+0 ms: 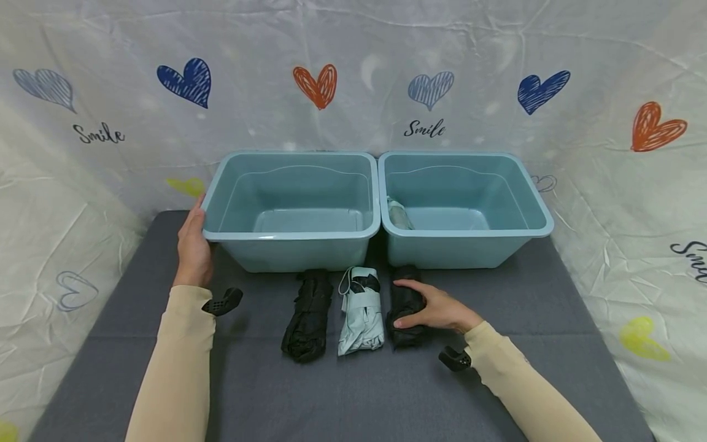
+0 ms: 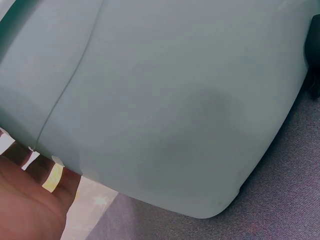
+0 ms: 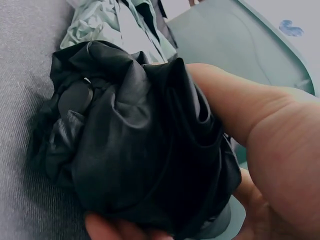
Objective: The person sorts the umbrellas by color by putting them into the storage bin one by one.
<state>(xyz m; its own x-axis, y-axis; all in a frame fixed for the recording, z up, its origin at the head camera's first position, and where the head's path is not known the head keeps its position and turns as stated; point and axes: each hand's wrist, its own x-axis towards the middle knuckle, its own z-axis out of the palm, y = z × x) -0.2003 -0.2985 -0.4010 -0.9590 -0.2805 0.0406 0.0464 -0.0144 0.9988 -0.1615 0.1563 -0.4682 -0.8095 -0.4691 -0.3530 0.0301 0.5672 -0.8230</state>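
Three folded umbrellas lie in a row on the table. The right hand [image 1: 439,307] reaches over the right-hand black umbrella [image 1: 406,305], thumb on one side and fingers curled round the other. Its gathered dark fabric [image 3: 135,135] fills the right wrist view. Beside it lies a pale mint umbrella [image 1: 361,313] with a wrist cord, and further left another black umbrella [image 1: 308,319]. The left hand [image 1: 194,248] rests against the left end of the left bin [image 1: 293,253], its fingers [image 2: 65,187] stretched along the outer wall.
A matching light blue bin [image 1: 442,253] stands right of the first, rims nearly meeting. Inside it, at the left wall, lies a pale green bundle [image 1: 399,215]. Dark grey cloth [image 1: 353,399] covers the table; a heart-printed curtain [image 1: 353,37] hangs behind the bins.
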